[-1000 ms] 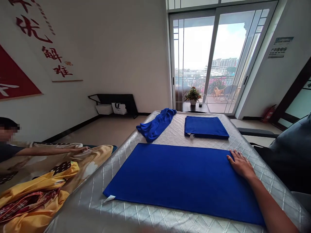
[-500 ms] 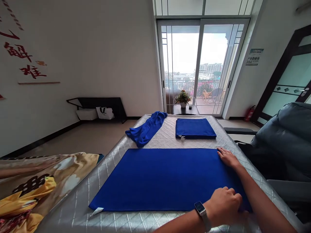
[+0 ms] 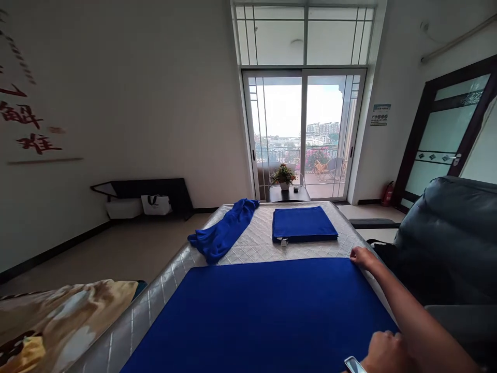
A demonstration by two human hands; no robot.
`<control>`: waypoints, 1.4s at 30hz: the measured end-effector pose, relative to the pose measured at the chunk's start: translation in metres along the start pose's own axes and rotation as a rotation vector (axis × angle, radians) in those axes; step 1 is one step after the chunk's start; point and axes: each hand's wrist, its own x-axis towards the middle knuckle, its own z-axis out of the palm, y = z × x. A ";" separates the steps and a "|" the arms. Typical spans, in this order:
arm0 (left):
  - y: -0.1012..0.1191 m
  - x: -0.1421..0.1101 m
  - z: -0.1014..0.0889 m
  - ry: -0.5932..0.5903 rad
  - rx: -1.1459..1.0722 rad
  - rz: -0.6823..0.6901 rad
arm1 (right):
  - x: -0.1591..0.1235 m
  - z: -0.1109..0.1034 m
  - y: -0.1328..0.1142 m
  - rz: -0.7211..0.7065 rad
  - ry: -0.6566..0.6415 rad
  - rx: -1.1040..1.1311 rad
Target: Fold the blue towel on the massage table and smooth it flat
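Observation:
A flat blue cloth point(image 3: 264, 311) covers the near part of the quilted silver mattress. My right hand point(image 3: 362, 257) pinches its far right corner between closed fingers. Lower on the same right side is my left hand point(image 3: 390, 352), wearing a watch point(image 3: 354, 364); its fingers are curled at the cloth's right edge, and the fingertips are hidden. Beyond the spread cloth lies a neat folded stack of blue cloths point(image 3: 305, 223) with white tags on its near side. Left of that stack, a crumpled blue cloth point(image 3: 225, 230) lies along the mattress edge.
The mattress point(image 3: 252, 243) has a diamond-stitched surface. At lower left is a patterned tan blanket point(image 3: 97, 305) with yellow fabric point(image 3: 33, 355). A dark leather chair point(image 3: 458, 238) stands close on the right. A potted plant point(image 3: 284, 177) sits before the glass sliding doors point(image 3: 303, 134).
My view has tilted up, so the scene sits lower. My right hand has gone from lying flat to pinching the far right corner. My left hand stays closed at the right edge.

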 end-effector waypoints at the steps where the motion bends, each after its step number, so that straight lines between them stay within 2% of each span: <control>1: 0.002 0.004 0.002 -0.003 -0.038 -0.051 | 0.001 0.000 0.000 0.004 0.005 0.003; 4: 0.012 0.011 0.003 0.006 -0.082 -0.150 | 0.004 -0.001 0.000 0.006 0.013 0.020; 10: 0.028 0.021 -0.008 0.063 -0.102 -0.147 | 0.004 -0.017 0.001 0.010 0.003 0.096; 14: 0.035 0.028 -0.012 0.067 -0.137 -0.362 | -0.005 -0.039 0.003 0.079 -0.040 0.164; 16: 0.038 0.025 -0.017 0.078 -0.176 -0.387 | -0.010 -0.050 0.000 0.110 -0.050 0.219; 18: 0.041 0.013 -0.031 0.125 -0.227 -0.367 | -0.014 -0.061 -0.008 0.119 -0.043 0.292; 21: 0.044 -0.022 -0.069 0.228 -0.335 -0.466 | -0.020 -0.075 -0.031 0.080 -0.056 0.430; 24: 0.039 -0.074 -0.122 0.327 -0.539 -0.509 | -0.026 -0.087 -0.068 -0.022 -0.102 0.583; 26: 0.030 -0.115 -0.157 0.376 -0.747 -0.454 | -0.030 -0.092 -0.098 -0.118 -0.139 0.681; 29: 0.011 -0.177 -0.196 0.476 -0.887 -0.378 | -0.033 -0.093 -0.150 -0.281 -0.204 0.790; 32: -0.001 -0.234 -0.217 0.620 -0.857 -0.387 | -0.030 -0.082 -0.211 -0.434 -0.253 0.840; 36: -0.006 -0.300 -0.235 0.810 -0.607 -0.472 | -0.024 -0.053 -0.298 -0.598 -0.256 0.833; 42: -0.013 -0.388 -0.262 1.094 -0.275 -0.706 | -0.030 -0.001 -0.422 -0.774 -0.112 0.708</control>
